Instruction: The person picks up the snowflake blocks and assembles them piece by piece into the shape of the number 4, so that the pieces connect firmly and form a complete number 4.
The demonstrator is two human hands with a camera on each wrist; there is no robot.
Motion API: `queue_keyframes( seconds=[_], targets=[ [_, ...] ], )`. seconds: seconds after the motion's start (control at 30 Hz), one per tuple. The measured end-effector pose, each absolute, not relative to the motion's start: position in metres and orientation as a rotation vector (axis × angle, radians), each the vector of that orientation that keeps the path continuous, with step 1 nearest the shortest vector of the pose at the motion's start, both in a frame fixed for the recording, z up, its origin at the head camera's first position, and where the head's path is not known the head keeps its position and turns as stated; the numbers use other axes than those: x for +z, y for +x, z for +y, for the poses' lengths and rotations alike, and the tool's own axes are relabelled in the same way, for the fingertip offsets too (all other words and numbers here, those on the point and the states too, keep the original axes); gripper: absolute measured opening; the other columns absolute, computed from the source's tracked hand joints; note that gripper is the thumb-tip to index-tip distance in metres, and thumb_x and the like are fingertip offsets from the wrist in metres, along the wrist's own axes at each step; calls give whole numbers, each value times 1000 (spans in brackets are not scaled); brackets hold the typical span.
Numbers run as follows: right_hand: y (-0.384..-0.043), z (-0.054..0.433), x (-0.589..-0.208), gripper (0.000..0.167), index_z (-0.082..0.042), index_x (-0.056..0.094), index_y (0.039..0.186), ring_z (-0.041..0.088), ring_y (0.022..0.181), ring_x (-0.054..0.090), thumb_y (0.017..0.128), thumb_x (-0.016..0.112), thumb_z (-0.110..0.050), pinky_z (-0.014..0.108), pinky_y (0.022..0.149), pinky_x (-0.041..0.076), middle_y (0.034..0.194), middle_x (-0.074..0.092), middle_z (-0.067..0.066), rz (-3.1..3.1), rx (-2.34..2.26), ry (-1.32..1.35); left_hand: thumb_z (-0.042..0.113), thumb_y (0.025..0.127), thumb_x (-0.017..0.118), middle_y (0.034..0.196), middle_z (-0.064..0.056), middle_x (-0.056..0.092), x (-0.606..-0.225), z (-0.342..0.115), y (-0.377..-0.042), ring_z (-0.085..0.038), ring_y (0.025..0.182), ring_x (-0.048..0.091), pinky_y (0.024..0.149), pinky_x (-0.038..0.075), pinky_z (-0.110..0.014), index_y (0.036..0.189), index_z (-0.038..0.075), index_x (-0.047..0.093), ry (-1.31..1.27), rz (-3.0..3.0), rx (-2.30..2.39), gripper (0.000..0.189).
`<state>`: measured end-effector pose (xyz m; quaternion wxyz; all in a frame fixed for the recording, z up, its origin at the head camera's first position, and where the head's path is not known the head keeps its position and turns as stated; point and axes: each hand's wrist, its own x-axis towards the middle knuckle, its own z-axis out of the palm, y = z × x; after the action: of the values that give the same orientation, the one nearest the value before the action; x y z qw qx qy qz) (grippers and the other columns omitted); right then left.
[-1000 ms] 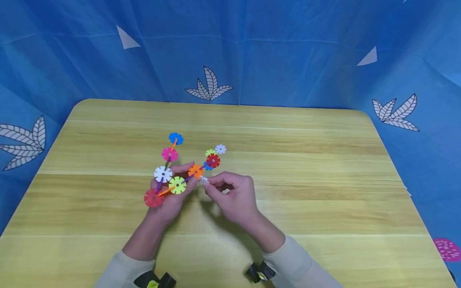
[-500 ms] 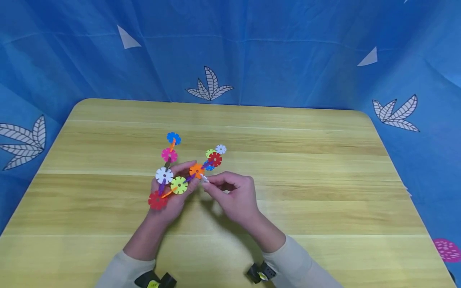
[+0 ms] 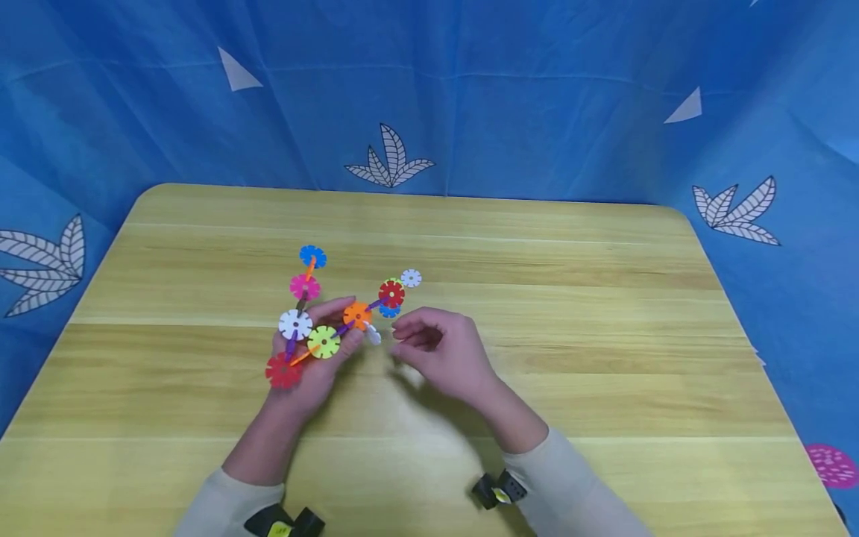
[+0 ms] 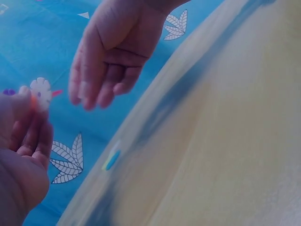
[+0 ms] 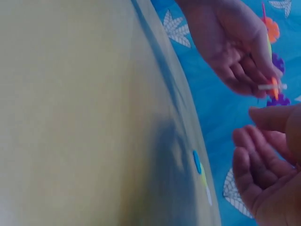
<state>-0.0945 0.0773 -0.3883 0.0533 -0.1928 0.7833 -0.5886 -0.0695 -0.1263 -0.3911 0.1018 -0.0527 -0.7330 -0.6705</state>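
My left hand [image 3: 310, 382] grips a zigzag chain of slotted plastic snowflake discs, thumb and fingertips at its orange disc [image 3: 358, 315]. Face-on discs alternate with edge-on ones, from a blue disc [image 3: 312, 256] at the far left, down past a red disc [image 3: 283, 371], then up to another red disc [image 3: 391, 294]. A white disc [image 3: 373, 333] juts from the orange one, seen broad in the left wrist view [image 4: 41, 94]. Just right of it, my right hand [image 3: 446, 352] holds nothing, fingers loosely bent and thumb apart from them in the right wrist view.
Beyond the hands, a loose blue disc [image 3: 389, 312] and a white disc [image 3: 411, 278] lie on the wooden table [image 3: 604, 321], with a yellow-green one between them, mostly covered by the chain's end. A blue patterned cloth [image 3: 510, 97] hangs behind the table.
My right hand has let go of the white disc and drawn back to the right. The white disc stays on the orange one, and the chain has shifted slightly left with my left hand.
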Motion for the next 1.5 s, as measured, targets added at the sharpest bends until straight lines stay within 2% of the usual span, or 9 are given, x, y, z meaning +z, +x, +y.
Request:
queue_keyframes(
  seconds=[0.27,0.53,1.07,1.23,1.5],
  targets=[
    [-122,79,-396,16,-1,73,98,13,73,66,84,79,-4,28,67,56,85,71,0,2601,-1495,-451,-5,86,75,113,-12,69,-389,-131,-70,-20,103,63,87,51,-24,124,-3,65,-113,-2164,-1997,39],
    [-133,67,-412,17,-5,73,97,13,74,61,85,80,-12,29,69,53,85,69,0,2748,-1311,-380,-4,87,74,113,-13,68,-387,-131,-70,-21,103,62,87,51,-24,125,-2,65,-87,-2163,-2002,39],
    [-148,51,-421,32,-12,71,97,15,78,56,81,84,-36,31,69,49,87,63,-2,2842,-1066,-201,-1,88,74,114,-11,67,-386,-131,-71,-20,104,61,86,50,-23,126,0,65,-52,-2183,-2007,39],
    [-149,49,-421,28,-14,70,97,15,77,57,83,83,-35,32,67,48,87,62,-4,2839,-1009,-166,-1,88,75,114,-11,67,-388,-131,-71,-20,105,61,87,50,-24,126,0,65,-42,-2180,-2003,39],
    [-148,49,-418,26,-14,66,100,17,84,56,84,82,-27,34,75,48,92,62,-2,2756,-1042,-158,2,89,75,115,-10,68,-388,-132,-72,-18,104,61,86,49,-22,127,1,65,-12,-2230,-1977,39]
  ],
)
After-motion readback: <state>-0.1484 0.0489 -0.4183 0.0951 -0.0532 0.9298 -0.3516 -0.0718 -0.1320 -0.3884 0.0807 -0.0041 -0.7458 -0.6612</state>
